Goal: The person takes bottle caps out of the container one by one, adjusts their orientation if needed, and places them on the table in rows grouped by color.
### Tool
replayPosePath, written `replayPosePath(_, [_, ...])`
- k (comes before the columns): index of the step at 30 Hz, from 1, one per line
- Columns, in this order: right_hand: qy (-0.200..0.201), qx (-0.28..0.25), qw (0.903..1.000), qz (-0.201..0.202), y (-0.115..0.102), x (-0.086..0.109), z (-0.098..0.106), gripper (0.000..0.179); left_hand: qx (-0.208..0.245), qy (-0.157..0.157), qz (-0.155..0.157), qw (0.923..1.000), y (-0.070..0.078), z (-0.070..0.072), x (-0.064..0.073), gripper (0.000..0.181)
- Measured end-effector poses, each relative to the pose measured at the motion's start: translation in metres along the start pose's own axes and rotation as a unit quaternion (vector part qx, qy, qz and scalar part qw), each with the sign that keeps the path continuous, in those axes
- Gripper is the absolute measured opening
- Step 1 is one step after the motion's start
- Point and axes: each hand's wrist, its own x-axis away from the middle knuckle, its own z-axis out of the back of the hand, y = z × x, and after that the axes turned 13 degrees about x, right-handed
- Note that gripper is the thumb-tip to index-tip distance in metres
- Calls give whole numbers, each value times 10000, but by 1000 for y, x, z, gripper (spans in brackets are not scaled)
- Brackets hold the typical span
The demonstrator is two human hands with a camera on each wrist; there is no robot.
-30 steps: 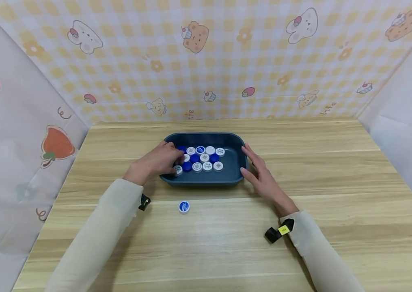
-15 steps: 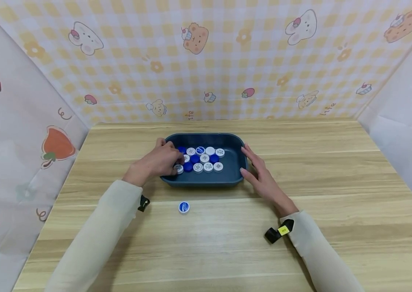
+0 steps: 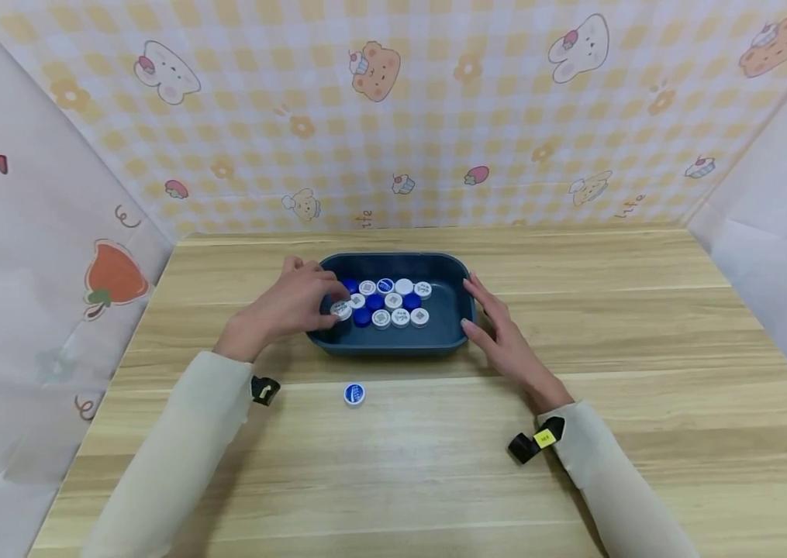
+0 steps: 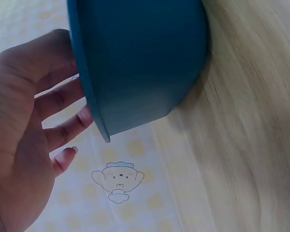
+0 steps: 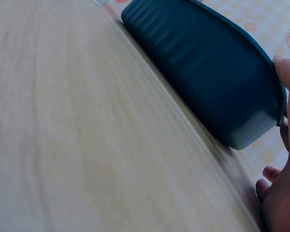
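Observation:
A dark blue oblong tray [image 3: 393, 350] holds several white and blue bottle caps in rows. My left hand [image 3: 288, 298] reaches over the tray's left end, pinching a white printed bottle cap [image 3: 341, 310] between thumb and index finger; this cap looks raised above the tray floor. In the left wrist view the tray wall [image 4: 140, 72] hides the fingertips and the cap. At the tray's right end, my right hand [image 3: 508, 341] touches the rim with extended thumb and fingers. A blue-and-white cap [image 3: 354, 394] lies on the table in front of the tray.
The wooden table [image 3: 435, 473] runs up to a yellow checked backdrop [image 3: 428, 139] with cartoon prints. Pale side panels stand at left and right. Inside the tray, the caps lie mostly left and centre, with bare floor [image 3: 447, 310] at the right.
My left hand has shifted slightly left and up, bringing the white cap from the front left of the tray a little upward. My right hand keeps its place at the tray's right end.

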Motion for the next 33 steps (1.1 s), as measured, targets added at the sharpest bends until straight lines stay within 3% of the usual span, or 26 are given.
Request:
replayPosePath(6, [-97, -66, 9998, -129, -30, 0, 13, 57, 136, 250, -175, 9994, 4, 1, 5, 30])
replayPosePath(10, [-105, -32, 9999, -107, -28, 0, 13, 57, 182, 400, -329, 9985, 9, 3, 8, 30])
replayPosePath(17, [-119, -82, 9999, -85, -39, 0, 16, 56, 317, 807, -983, 9914, 24, 3, 17, 27])
replayPosePath(21, [-139, -64, 9998, -106, -40, 0, 16, 56, 432, 889, -1344, 9860, 35, -1, 22, 26])
replayPosePath(28, [-106, -84, 9999, -98, -40, 0, 16, 56, 446, 963, -1718, 9794, 49, -9, 29, 25])
replayPosePath(33, [-51, -53, 10000, -59, -17, -1, 7, 58, 400, 1120, -1900, 9746, 55, -17, 34, 26])
